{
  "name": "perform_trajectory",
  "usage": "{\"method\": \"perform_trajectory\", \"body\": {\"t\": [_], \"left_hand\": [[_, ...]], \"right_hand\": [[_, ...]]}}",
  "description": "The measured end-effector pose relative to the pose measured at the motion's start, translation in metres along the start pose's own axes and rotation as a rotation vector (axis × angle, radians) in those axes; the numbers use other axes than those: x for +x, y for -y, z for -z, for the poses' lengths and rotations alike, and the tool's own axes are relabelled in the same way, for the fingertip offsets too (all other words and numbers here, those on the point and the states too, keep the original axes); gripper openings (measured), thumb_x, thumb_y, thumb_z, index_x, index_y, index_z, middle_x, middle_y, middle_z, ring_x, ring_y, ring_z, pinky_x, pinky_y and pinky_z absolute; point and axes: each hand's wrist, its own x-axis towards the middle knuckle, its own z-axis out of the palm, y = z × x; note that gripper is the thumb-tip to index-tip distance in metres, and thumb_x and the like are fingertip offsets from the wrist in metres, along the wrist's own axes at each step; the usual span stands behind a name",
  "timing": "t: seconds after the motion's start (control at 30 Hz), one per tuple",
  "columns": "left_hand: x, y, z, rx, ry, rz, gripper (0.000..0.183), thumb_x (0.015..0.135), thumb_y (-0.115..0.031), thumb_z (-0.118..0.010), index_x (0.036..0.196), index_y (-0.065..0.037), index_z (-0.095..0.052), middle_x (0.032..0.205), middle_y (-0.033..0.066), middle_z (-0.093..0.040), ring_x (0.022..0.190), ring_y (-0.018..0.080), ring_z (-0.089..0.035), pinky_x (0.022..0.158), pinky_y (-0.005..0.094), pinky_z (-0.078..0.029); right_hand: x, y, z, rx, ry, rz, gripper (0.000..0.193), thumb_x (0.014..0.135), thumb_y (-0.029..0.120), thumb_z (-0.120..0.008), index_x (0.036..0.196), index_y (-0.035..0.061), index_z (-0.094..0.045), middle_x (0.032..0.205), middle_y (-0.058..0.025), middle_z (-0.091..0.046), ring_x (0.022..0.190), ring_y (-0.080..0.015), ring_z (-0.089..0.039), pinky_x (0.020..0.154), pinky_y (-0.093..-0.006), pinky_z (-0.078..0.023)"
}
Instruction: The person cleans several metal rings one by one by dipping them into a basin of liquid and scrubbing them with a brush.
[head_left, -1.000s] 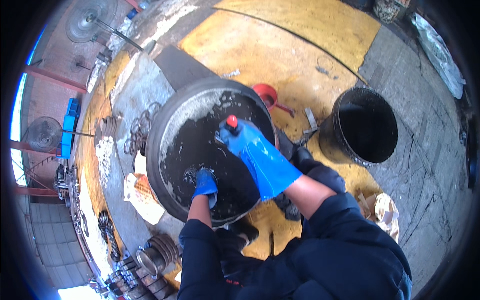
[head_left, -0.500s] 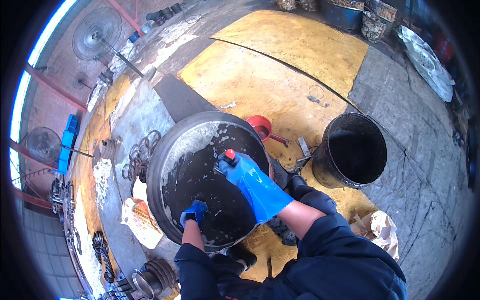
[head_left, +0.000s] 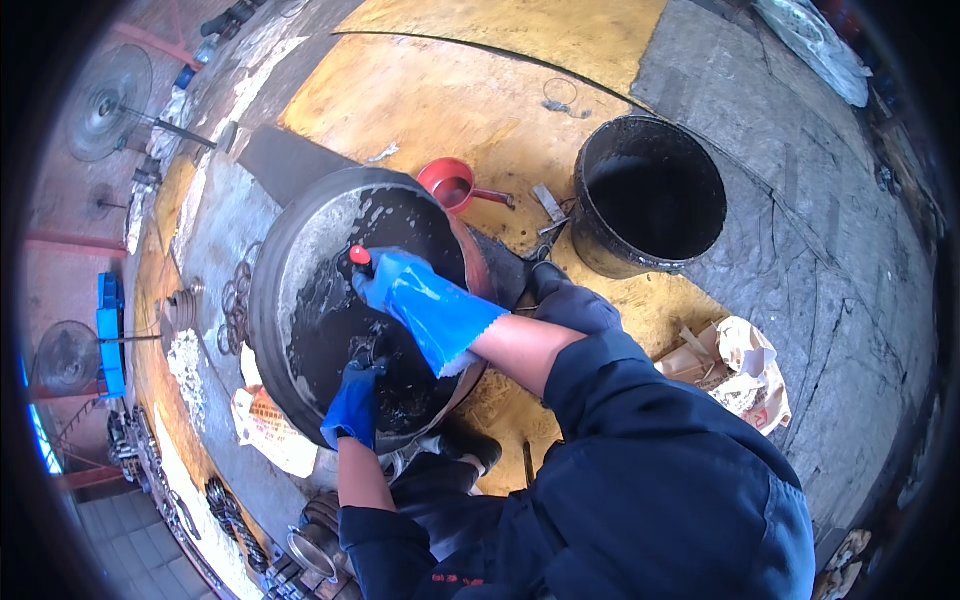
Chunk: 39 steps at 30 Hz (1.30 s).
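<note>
"Which step was in hand?"

"Work inside the big round tub (head_left: 264,300), I'd judge. The right hand (head_left: 388,282) was clamped around a red-tipped handle (head_left: 359,256) above the dark liquid (head_left: 422,235); the left hand (head_left: 355,398) reached over the near part of the tub, fingers down at the surface."

"Was the left gripping anything?"

"I couldn't tell; its fingertips blurred into the dark. The two hands were apart, both in blue gloves."

"And what did the next move call for?"

"Probably a firm hold on that handle, since slick gloves could slip. The red scoop (head_left: 447,186) and black bucket (head_left: 606,250) stood outside the tub, untouched."
</note>
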Motion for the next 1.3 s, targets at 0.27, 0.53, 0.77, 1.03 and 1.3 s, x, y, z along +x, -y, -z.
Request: {"method": "perform_trajectory", "body": {"t": [0.27,0.53,0.77,1.03,1.3], "left_hand": [[-0.103,-0.084,0.014,-0.572,-0.153,-0.16,0.024,0.089,-0.014,-0.066,0.108,0.0,-0.067,0.095,0.003,-0.068,0.083,0.0107,-0.062,0.076,0.0252,-0.05],[-0.089,-0.041,0.013,-0.547,-0.079,-0.322,0.026,0.085,-0.006,-0.064,0.11,0.001,-0.066,0.095,0.0066,-0.07,0.082,0.014,-0.065,0.076,0.0265,-0.052],[-0.067,-0.018,-0.009,-0.708,-0.127,-0.252,0.024,0.088,-0.011,-0.067,0.11,-0.001,-0.067,0.093,0.0033,-0.069,0.084,0.0107,-0.063,0.075,0.025,-0.051],[-0.048,0.001,-0.014,-0.733,-0.191,-0.206,0.022,0.089,-0.009,-0.066,0.109,-0.001,-0.065,0.092,0.0027,-0.067,0.083,0.0113,-0.061,0.08,0.0255,-0.049],[-0.048,0.012,0.003,-0.699,-0.359,-0.24,0.025,0.091,-0.013,-0.067,0.113,0.0,-0.064,0.099,0.0043,-0.068,0.089,0.0113,-0.061,0.084,0.0254,-0.048]], "right_hand": [[0.008,-0.011,0.006,0.656,0.234,-0.001,0.027,0.092,0.019,-0.067,0.109,-0.0017,-0.067,0.091,-0.008,-0.071,0.081,-0.0136,-0.066,0.075,-0.0281,-0.054],[-0.04,0.003,-0.044,0.514,0.649,0.22,0.022,0.091,0.019,-0.067,0.107,0.0041,-0.069,0.098,-0.0047,-0.071,0.087,-0.0097,-0.064,0.08,-0.0274,-0.052],[-0.009,-0.046,-0.065,0.782,0.427,0.118,0.024,0.095,0.022,-0.058,0.095,0.0015,-0.07,0.084,-0.0038,-0.07,0.072,-0.0121,-0.063,0.068,-0.0295,-0.052],[0.016,-0.109,-0.074,0.084,0.1,-0.161,0.03,0.093,0.028,-0.061,0.1,0.0008,-0.07,0.084,-0.0085,-0.071,0.075,-0.0147,-0.064,0.068,-0.0321,-0.051],[-0.036,-0.047,-0.074,0.562,0.51,-0.029,0.043,0.085,0.039,-0.066,0.104,-0.0004,-0.069,0.086,-0.011,-0.071,0.077,-0.0216,-0.066,0.075,-0.0376,-0.052]]}}
